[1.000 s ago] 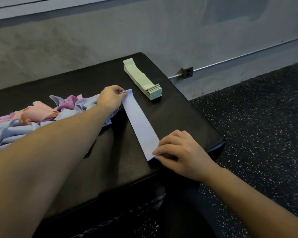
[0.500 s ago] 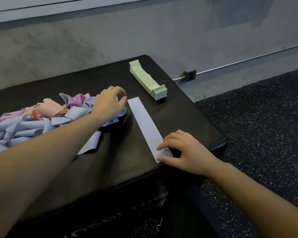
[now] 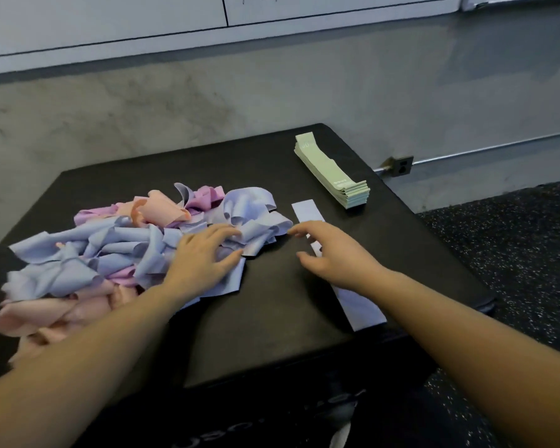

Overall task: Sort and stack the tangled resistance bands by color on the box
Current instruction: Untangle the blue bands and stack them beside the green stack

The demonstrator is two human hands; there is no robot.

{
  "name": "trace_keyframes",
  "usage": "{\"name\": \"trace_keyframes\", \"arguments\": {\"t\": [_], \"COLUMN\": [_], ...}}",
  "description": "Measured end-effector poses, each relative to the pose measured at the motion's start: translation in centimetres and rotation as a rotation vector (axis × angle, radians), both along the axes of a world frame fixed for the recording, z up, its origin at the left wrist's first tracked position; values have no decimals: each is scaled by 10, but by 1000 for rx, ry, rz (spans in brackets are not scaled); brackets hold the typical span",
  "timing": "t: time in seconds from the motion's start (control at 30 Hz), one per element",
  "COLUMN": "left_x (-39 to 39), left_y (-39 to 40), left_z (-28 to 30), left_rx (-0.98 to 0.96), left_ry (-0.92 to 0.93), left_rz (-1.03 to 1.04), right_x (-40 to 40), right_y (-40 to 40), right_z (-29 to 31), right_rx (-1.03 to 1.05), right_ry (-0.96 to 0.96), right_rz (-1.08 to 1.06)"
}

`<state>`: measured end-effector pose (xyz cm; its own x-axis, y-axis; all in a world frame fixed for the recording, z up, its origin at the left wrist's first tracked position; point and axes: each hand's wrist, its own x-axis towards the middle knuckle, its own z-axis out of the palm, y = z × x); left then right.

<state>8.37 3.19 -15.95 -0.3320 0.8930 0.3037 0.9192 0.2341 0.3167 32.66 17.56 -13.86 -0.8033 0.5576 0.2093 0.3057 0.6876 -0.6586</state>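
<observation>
A big messy pile of bands [image 3: 110, 260] in blue, pink and purple lies on the black box [image 3: 272, 334], under and to the left of the left hand [image 3: 204, 257]. That hand lies flat on the blue bands with its fingers spread wide, holding nothing. The right hand [image 3: 330, 257] floats just above one flat blue band [image 3: 307, 211], fingers loose and apart, holding nothing. The flat band runs from past the fingertips back under the right wrist. Far past the right hand, near the back corner of the box, sits a neat stack of green bands [image 3: 333, 174]. There is small print on the top green band, too tiny to read. White letters show on the front of the box, but they are dark and cut off. Some writing on the white board [image 3: 110, 21] at the top is cut off too.

Half a second ago the right hand pressed the near end of the flat blue band; now it is lifted and further forward. The left hand has moved from the pile's edge onto the pile.
</observation>
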Motion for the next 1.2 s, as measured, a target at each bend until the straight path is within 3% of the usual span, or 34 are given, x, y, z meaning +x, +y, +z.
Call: {"name": "trace_keyframes", "arguments": {"t": [0.17, 0.33, 0.4, 0.63, 0.8, 0.93, 1.07, 1.2], "left_x": [-2, -1, -1, -2, 0, 2, 10, 30], "left_y": [2, 2, 2, -2, -4, -7, -4, -3], "left_z": [-12, -11, -10, -10, -9, -1, 21, 54], "left_rx": [32, 113, 128, 140, 153, 137, 57, 160], "left_ry": [-14, -113, -131, -142, -142, -240, -428, -606], "left_rz": [36, 57, 49, 20, 4, -26, 2, 67], "right_x": [-50, -74, -77, -81, -77, -60, -40, -23], "right_y": [14, 31, 31, 14, -5, -18, -29, -43], "right_z": [0, -4, 1, 28, 64, 84, 107, 130], "right_rx": [153, 372, 234, -616, -1168, -1087, -911, -851], "right_ry": [-82, -288, -188, 319, 408, 272, 187, 189], "right_rz": [-27, -133, -159, -243, -138, -122, 46, 84]}}
